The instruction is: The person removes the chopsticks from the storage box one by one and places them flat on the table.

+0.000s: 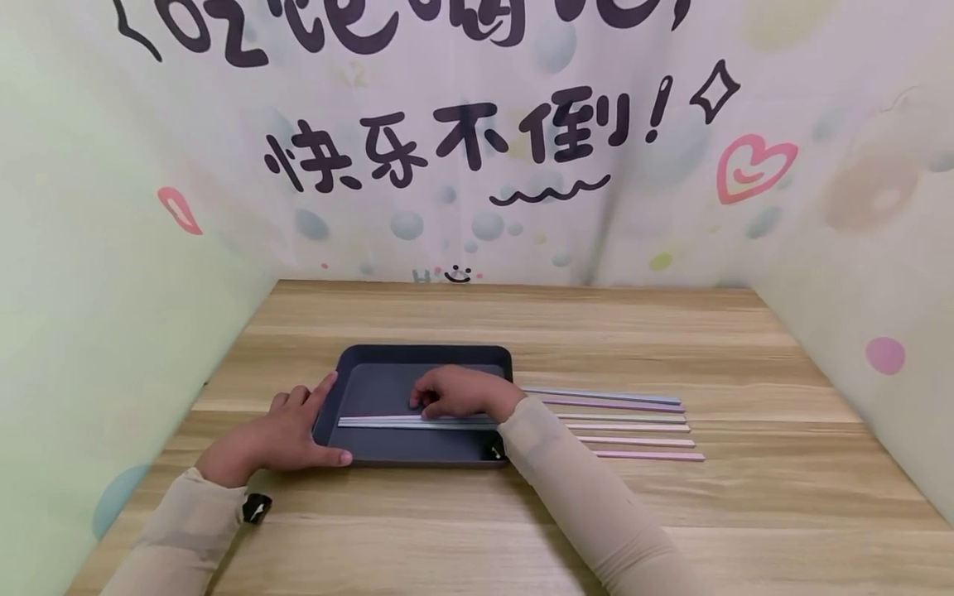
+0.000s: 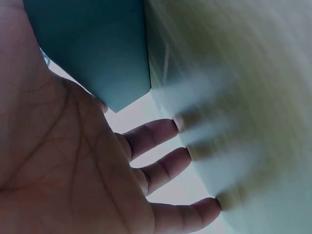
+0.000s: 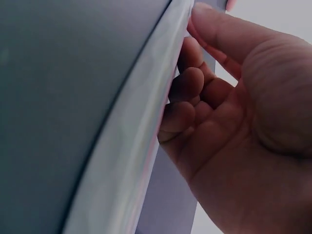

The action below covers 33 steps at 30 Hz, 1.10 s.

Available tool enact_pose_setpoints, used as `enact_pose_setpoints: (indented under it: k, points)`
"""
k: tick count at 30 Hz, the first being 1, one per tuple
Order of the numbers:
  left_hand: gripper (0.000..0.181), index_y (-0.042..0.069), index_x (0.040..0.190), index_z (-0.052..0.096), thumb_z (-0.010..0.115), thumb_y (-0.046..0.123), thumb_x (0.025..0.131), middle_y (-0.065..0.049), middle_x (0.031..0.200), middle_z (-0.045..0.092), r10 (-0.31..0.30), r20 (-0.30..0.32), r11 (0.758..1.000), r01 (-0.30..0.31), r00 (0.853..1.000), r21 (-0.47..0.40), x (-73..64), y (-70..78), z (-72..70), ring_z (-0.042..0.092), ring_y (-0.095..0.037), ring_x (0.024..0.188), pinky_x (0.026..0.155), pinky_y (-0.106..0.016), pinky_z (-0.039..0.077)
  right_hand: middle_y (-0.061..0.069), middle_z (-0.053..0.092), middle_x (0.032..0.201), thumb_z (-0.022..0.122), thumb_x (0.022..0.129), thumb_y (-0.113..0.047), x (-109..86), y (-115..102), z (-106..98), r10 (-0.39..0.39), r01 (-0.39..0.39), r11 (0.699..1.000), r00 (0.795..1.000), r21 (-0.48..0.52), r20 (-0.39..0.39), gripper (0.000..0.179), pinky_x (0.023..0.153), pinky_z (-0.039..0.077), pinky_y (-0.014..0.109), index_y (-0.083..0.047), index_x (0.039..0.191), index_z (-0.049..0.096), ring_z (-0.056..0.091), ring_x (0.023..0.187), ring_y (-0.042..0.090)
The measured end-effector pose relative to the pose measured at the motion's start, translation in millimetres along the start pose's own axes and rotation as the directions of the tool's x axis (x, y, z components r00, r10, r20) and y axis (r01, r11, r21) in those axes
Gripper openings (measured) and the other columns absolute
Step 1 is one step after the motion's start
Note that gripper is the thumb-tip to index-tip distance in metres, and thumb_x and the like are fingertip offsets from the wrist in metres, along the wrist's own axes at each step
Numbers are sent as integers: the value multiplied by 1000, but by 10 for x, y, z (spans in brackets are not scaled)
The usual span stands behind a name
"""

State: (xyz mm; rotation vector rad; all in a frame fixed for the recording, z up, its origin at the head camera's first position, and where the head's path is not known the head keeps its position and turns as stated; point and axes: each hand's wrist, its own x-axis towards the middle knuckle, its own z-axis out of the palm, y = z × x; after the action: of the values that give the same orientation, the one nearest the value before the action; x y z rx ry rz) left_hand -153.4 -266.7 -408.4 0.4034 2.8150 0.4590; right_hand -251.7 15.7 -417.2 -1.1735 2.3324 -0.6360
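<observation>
A dark grey rectangular tray [image 1: 417, 459] lies on the table, with long thin pale strips [image 1: 373, 422] side by side inside it. At the tray's left end is my left hand [image 1: 286, 430]; its thumb reaches the front rim and its index finger the left side. The other fingers extend past the tray corner in the left wrist view. My right hand [image 1: 455, 391] is over the tray with curled fingers. In the right wrist view the thumb [image 3: 207, 22] meets the strips' edge; whether a strip is pinched there cannot be made out.
Several separate pastel strips [image 1: 633, 426], bluish, purple, white and pink, lie roughly parallel to the tray's right, their left ends behind my right forearm. A wood-grain table [image 1: 477, 530] supports everything. A printed cloth [image 1: 447, 232] hangs behind it, with pale walls on both sides.
</observation>
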Motion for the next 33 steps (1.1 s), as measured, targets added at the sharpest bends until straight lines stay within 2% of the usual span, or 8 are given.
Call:
enact_pose_setpoints:
  k: [7,15,24,33]
  points:
    - [132,4,157,10,71,79,67,-33,130,38,-15,-24,1000,15,1000,0,30,-64,54,35,-50,117,88,-62,45,-4,57,85,62,98,-7,-8,-21,7,-19,18,999,999,-32,-26,13,71,42,23,-11,107,70,52,77,9]
    - [128,1,156,10,76,69,70,-34,128,39,-6,6,1000,6,1000,2,-6,18,-18,36,-50,114,85,-60,46,-5,56,82,63,97,-8,-4,-27,10,-14,14,1000,1000,-28,-28,13,70,42,23,-11,107,70,51,75,9]
    - [129,1,157,10,77,69,70,-33,130,38,-26,16,1000,26,1000,10,-4,41,-23,35,-49,117,87,-59,46,-4,55,80,66,96,-8,8,-10,28,-3,3,1000,999,-22,-39,12,69,41,24,-11,107,69,51,74,10]
    - [129,-1,156,9,76,69,71,-35,130,38,-2,10,1000,2,1000,0,-25,40,-25,35,-53,118,88,-62,43,-5,55,77,63,96,-7,20,-38,23,-22,18,996,998,-83,-52,11,67,41,22,-14,102,69,51,71,9]
